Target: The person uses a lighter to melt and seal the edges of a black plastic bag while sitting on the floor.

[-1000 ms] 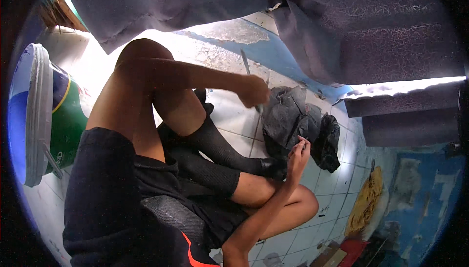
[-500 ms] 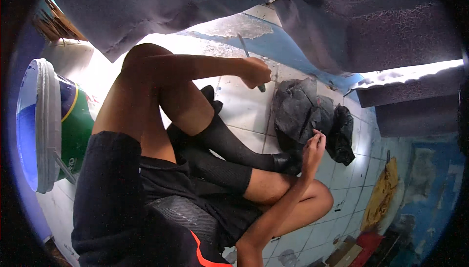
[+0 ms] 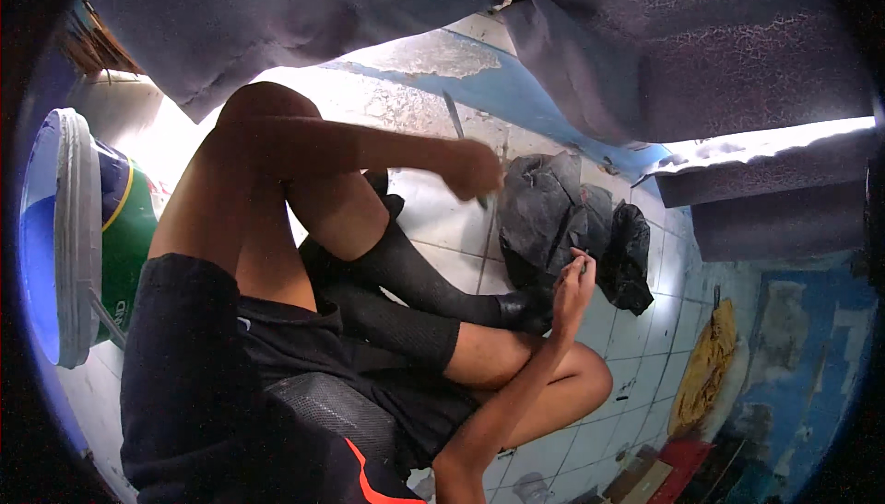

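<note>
My left hand (image 3: 474, 170), a little blurred, is closed around a knife (image 3: 453, 115). Its thin grey blade slants up past the fist, and a short end shows below the fist. The left forearm runs across behind my raised left knee. Further right, my right hand (image 3: 573, 290) has its fingers pinched together; a small dark bit shows at the fingertips, too small to name. Behind that hand, a crumpled black plastic bag (image 3: 542, 204) lies on the tiles by my dark shoe (image 3: 525, 310). The knife is apart from the right hand.
At the left stands a green and white bucket (image 3: 78, 246). Grey cloth (image 3: 590, 61) hangs across the top. White tiles (image 3: 442, 209) cover the floor. A yellow sheet-like thing (image 3: 705, 366) and a red flat piece (image 3: 680, 472) lie at the lower right, near a worn blue wall (image 3: 793, 347).
My left hand has come down with the knife, nearer the level of the bag. The right hand keeps its pinch in about the same spot. The whole view has shifted slightly.
</note>
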`<move>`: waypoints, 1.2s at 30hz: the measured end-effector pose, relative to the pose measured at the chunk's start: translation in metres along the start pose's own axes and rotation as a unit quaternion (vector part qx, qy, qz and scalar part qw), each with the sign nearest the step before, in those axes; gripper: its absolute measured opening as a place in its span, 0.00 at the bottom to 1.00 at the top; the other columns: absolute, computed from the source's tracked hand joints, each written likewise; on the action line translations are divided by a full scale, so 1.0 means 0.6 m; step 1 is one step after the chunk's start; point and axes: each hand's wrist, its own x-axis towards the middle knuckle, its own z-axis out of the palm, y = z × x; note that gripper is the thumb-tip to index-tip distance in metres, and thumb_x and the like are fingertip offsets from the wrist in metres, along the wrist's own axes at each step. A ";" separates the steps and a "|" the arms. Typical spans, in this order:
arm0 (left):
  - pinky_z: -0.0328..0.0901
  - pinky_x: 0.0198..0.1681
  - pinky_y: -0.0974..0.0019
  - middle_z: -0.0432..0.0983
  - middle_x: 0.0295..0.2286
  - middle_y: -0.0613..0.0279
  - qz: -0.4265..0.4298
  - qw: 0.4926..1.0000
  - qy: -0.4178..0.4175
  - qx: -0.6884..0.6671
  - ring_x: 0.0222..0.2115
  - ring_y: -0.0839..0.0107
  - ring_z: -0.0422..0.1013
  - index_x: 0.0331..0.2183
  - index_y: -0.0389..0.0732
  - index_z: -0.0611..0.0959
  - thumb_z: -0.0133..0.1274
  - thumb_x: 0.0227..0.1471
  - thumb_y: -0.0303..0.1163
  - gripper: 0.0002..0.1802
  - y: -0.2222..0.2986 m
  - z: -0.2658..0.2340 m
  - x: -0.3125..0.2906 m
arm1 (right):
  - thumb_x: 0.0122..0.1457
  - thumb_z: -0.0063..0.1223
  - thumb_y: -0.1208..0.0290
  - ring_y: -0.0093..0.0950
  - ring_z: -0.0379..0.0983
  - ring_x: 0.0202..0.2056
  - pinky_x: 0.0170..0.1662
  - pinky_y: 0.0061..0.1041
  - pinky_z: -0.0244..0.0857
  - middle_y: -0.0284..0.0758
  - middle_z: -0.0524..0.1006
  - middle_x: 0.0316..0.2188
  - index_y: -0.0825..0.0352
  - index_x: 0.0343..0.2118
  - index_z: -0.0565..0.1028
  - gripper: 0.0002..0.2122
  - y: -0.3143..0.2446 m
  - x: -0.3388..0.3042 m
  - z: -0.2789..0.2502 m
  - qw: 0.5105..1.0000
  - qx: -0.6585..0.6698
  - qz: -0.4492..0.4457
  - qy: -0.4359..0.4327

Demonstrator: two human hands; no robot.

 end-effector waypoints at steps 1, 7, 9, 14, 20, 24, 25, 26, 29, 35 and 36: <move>0.69 0.30 0.53 0.74 0.21 0.54 -0.017 0.999 -0.020 -0.035 0.27 0.55 0.75 0.21 0.41 0.80 0.55 0.34 0.33 0.08 -0.065 0.025 -0.032 | 0.67 0.36 0.66 0.14 0.53 0.19 0.22 0.16 0.49 0.24 0.60 0.19 0.67 0.43 0.69 0.12 -0.008 0.003 0.013 1.000 -0.019 -0.004 -0.001; 0.70 0.32 0.50 0.75 0.22 0.51 -0.033 0.996 0.073 -0.029 0.27 0.50 0.74 0.21 0.40 0.80 0.57 0.31 0.35 0.10 -0.031 0.019 -0.013 | 0.67 0.35 0.67 0.15 0.54 0.19 0.22 0.17 0.50 0.24 0.60 0.19 0.68 0.42 0.69 0.12 -0.008 -0.003 0.012 1.000 -0.004 -0.018 -0.011; 0.70 0.31 0.52 0.75 0.21 0.53 -0.034 0.999 0.004 -0.039 0.24 0.52 0.73 0.23 0.42 0.80 0.57 0.32 0.35 0.10 -0.014 0.011 -0.004 | 0.67 0.35 0.67 0.15 0.55 0.21 0.24 0.18 0.52 0.25 0.60 0.20 0.68 0.41 0.70 0.11 -0.011 -0.002 0.011 1.000 -0.023 0.005 -0.008; 0.70 0.30 0.52 0.76 0.21 0.52 -0.051 0.995 -0.089 0.012 0.26 0.55 0.75 0.24 0.40 0.80 0.56 0.33 0.33 0.10 -0.052 0.016 0.009 | 0.67 0.36 0.65 0.13 0.54 0.17 0.20 0.15 0.51 0.23 0.60 0.19 0.67 0.41 0.70 0.12 0.019 0.015 -0.002 0.998 -0.044 -0.044 0.002; 0.70 0.32 0.52 0.75 0.22 0.53 -0.051 0.996 -0.045 -0.059 0.28 0.54 0.75 0.22 0.40 0.79 0.54 0.32 0.31 0.08 -0.098 0.046 -0.041 | 0.67 0.35 0.66 0.14 0.54 0.21 0.23 0.16 0.51 0.24 0.60 0.21 0.68 0.42 0.70 0.12 -0.023 0.001 0.033 0.999 -0.007 0.008 -0.039; 0.70 0.33 0.53 0.74 0.22 0.55 -0.059 0.997 -0.047 0.016 0.29 0.55 0.75 0.22 0.41 0.79 0.55 0.32 0.34 0.09 -0.058 0.018 -0.009 | 0.67 0.35 0.65 0.14 0.54 0.21 0.24 0.17 0.52 0.25 0.61 0.21 0.68 0.43 0.69 0.12 0.003 -0.001 0.018 0.997 -0.078 -0.022 -0.013; 0.70 0.34 0.55 0.75 0.24 0.55 -0.063 0.998 -0.026 -0.014 0.29 0.56 0.75 0.24 0.42 0.80 0.56 0.32 0.35 0.11 -0.033 0.025 -0.006 | 0.67 0.35 0.66 0.15 0.55 0.21 0.25 0.18 0.53 0.25 0.61 0.21 0.68 0.42 0.70 0.12 -0.003 -0.005 0.015 0.999 -0.028 0.008 -0.028; 0.70 0.34 0.55 0.75 0.24 0.55 0.002 1.000 -0.023 -0.004 0.29 0.55 0.75 0.25 0.43 0.80 0.57 0.32 0.35 0.12 -0.001 -0.015 0.005 | 0.67 0.35 0.66 0.15 0.55 0.21 0.25 0.18 0.53 0.25 0.61 0.21 0.68 0.42 0.70 0.12 -0.002 -0.002 0.005 0.999 -0.049 0.005 -0.010; 0.70 0.28 0.55 0.77 0.23 0.54 -0.089 0.992 -0.088 -0.019 0.24 0.54 0.74 0.22 0.39 0.82 0.54 0.31 0.31 0.10 -0.089 -0.014 -0.026 | 0.67 0.35 0.66 0.16 0.55 0.21 0.25 0.18 0.54 0.26 0.62 0.21 0.68 0.43 0.70 0.12 -0.011 0.001 0.017 0.997 -0.075 -0.007 -0.020; 0.70 0.27 0.57 0.76 0.20 0.50 -0.014 0.998 0.055 0.002 0.24 0.53 0.75 0.22 0.37 0.82 0.54 0.30 0.29 0.10 -0.007 -0.020 -0.008 | 0.67 0.36 0.64 0.14 0.55 0.18 0.22 0.17 0.53 0.25 0.62 0.19 0.67 0.41 0.70 0.12 0.018 0.010 0.001 0.994 -0.099 -0.039 -0.006; 0.70 0.28 0.56 0.76 0.20 0.50 -0.051 0.998 0.008 -0.022 0.24 0.53 0.75 0.22 0.37 0.82 0.54 0.30 0.29 0.10 -0.025 -0.020 -0.021 | 0.67 0.36 0.64 0.13 0.54 0.16 0.19 0.15 0.52 0.23 0.61 0.18 0.67 0.40 0.70 0.13 0.015 0.010 0.010 0.989 -0.131 -0.064 -0.007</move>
